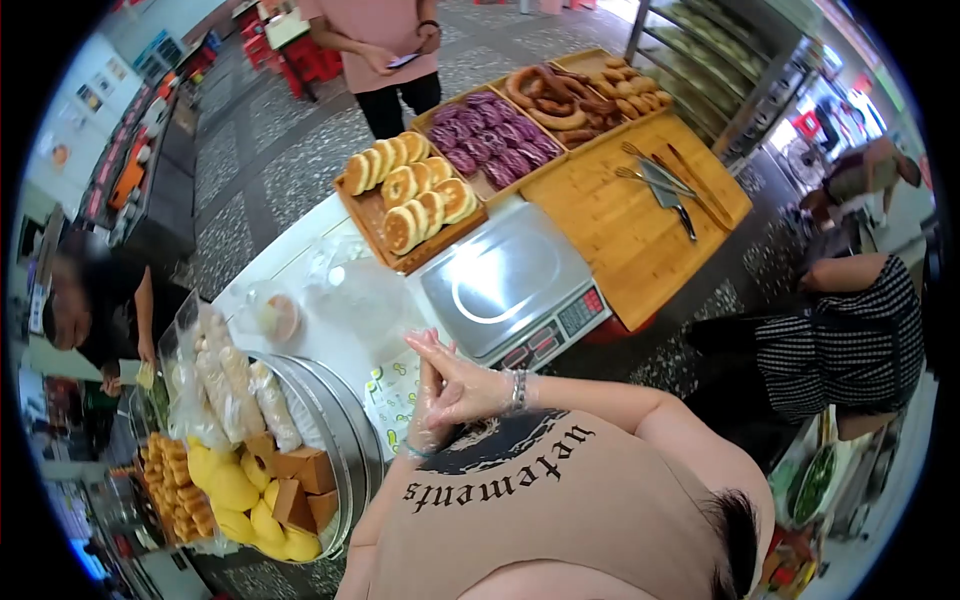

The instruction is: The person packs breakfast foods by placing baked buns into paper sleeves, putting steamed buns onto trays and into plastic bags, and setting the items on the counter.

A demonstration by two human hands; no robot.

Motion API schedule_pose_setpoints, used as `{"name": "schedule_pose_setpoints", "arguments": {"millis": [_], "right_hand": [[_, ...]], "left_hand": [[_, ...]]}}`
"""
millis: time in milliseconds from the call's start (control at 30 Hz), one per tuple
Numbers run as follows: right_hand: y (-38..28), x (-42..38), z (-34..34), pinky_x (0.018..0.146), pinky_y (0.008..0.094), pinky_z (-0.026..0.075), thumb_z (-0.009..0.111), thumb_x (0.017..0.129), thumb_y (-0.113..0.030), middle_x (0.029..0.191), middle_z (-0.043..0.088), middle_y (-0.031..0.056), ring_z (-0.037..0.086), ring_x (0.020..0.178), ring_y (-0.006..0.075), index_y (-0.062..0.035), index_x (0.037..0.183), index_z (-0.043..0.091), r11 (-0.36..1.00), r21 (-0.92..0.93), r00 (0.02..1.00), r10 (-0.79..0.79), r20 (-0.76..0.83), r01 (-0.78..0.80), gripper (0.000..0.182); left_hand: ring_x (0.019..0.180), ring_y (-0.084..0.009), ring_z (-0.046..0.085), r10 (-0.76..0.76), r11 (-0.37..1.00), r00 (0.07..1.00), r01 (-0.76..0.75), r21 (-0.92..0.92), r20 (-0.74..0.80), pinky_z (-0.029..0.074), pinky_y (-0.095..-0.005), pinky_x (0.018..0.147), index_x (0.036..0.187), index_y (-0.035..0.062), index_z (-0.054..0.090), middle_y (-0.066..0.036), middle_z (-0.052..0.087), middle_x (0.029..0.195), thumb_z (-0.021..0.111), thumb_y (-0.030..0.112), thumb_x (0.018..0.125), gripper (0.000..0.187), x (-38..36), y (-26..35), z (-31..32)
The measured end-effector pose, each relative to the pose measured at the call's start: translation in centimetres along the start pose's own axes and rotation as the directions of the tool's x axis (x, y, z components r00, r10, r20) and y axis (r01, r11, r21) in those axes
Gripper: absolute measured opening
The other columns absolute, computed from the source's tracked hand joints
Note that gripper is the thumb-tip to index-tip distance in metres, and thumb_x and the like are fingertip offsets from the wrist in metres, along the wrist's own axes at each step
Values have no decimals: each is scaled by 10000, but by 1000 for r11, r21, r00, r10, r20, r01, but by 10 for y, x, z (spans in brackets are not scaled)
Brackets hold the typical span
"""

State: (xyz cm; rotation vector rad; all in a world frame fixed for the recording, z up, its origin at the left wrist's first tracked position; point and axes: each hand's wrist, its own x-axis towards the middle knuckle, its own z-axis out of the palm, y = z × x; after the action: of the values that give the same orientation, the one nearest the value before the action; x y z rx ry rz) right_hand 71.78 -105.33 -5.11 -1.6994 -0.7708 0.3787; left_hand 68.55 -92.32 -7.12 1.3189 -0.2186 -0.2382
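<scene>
**Both your hands are up against each other, right by the scale**

So your left hand (pixel 430 405) and right hand (pixel 478 393) are pressed together in front of your chest, fingers partly crossed and pointing away from you. They look shiny, but I can't tell if that's a thin clear film or wet skin. Can't see anything pinched between them either, though the palms are hidden.

The closest stuff is the silver scale (pixel 505 270), just past your fingers and a bit to the right, and a green-and-yellow patterned sheet (pixel 393 395) just left of your left hand. Both sit on the white table (pixel 300 250), with crumpled clear plastic (pixel 355 300) beyond the sheet.

Past the scale you've got a wooden tray (pixel 375 235) of golden round cakes (pixel 400 185), then purple pieces (pixel 490 135), then sausages (pixel 560 100). The wooden board (pixel 620 240) is off to the right with a knife (pixel 665 195) and tongs (pixel 700 195) lying on it.

On your left there's a big round metal container (pixel 345 400) with yellow buns (pixel 230 485), brown blocks (pixel 295 505) and bagged pale rolls (pixel 235 390). Someone in a pink top (pixel 385 40) stands across the table, holding a small flat thing (pixel 403 61).
</scene>
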Motion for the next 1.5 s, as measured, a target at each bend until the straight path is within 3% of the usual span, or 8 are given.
{"name": "schedule_pose_setpoints", "arguments": {"millis": [200, 267, 433, 633, 733, 833, 1167, 1500], "right_hand": [[9, 14, 3, 1111, 401, 238, 676, 807, -462, 1489, 205, 180, 206, 1391, 262, -37, 1474, 116, 941, 326, 993, 109, -44, -89, 968], [8, 21, 0, 1098, 384, 258, 624, 841, -487, 1481, 231, 190, 237, 1377, 275, -36, 1470, 118, 741, 649, 976, 219, 5, -169, 925], [17, 17, 25, 1094, 369, 269, 594, 895, -359, 1486, 243, 147, 226, 1376, 226, -70, 1479, 126, 478, 808, 934, 88, 347, -345, 802], [114, 39, 114, 1026, 421, 364, 609, 833, -337, 1233, 553, 157, 507, 1163, 298, -73, 1268, 497, 472, 293, 518, -468, -716, 831, 521], [23, 55, 89, 582, 335, 331, 246, 920, -610, 654, 373, 43, 372, 660, 202, -40, 524, 503, 552, 77, 328, -374, -867, 831, 740], [-38, 67, 91, 649, 372, 324, 450, 737, -250, 689, 358, 57, 359, 704, 223, -57, 533, 382, 458, 194, 259, -84, -962, 867, 289], [35, 31, 44, 943, 428, 362, 594, 795, -352, 1203, 441, 184, 424, 1123, 319, -52, 1187, 424, 831, 536, 884, 131, -449, 149, 522], [7, 19, 12, 1138, 383, 122, 604, 860, -314, 1528, 158, 157, 123, 1420, 282, -56, 1482, 110, 978, 209, 998, 2, -63, 12, 836]], "left_hand": [[1394, -314, 208, -4, 988, 915, -60, -145, -404, 175, -431, 1131, 1483, 67, 110, -153, 218, 1509, 535, 300, 902, 758, 0, 20, 1], [1374, -351, 243, 418, 671, 900, -214, 709, -123, 165, -446, 1132, 1442, 48, 280, -168, 297, 1472, 572, 335, 854, 717, -1, 27, -16], [1259, -353, 403, 273, 337, 938, -300, 892, 213, 167, -535, 1102, 1236, 29, 512, -144, 533, 1220, 689, 488, 676, 745, 1, 37, -11], [1193, -347, 455, 327, 421, 930, -301, 856, 166, 194, -537, 1093, 1200, 41, 529, -126, 537, 1153, 642, 517, 689, 707, 0, 32, -5], [1176, -322, 473, 359, 364, 916, -315, 877, 180, 239, -524, 1083, 1198, 53, 536, -124, 545, 1142, 721, 454, 599, 743, 0, 29, -5], [1159, -322, 489, 408, 364, 896, -334, 870, 173, 253, -511, 1079, 1198, 54, 539, -115, 549, 1138, 719, 457, 597, 746, 2, 31, -3], [1282, -341, 388, 340, 430, 926, -309, 848, 165, 216, -485, 1109, 1310, 18, 455, -176, 475, 1298, 676, 443, 662, 806, 4, 15, -9], [1369, -317, 245, -120, 983, 974, 90, -161, -191, 264, -399, 1091, 1486, 70, 58, -119, 145, 1530, 541, 395, 903, 824, 6, 14, -7]]}}
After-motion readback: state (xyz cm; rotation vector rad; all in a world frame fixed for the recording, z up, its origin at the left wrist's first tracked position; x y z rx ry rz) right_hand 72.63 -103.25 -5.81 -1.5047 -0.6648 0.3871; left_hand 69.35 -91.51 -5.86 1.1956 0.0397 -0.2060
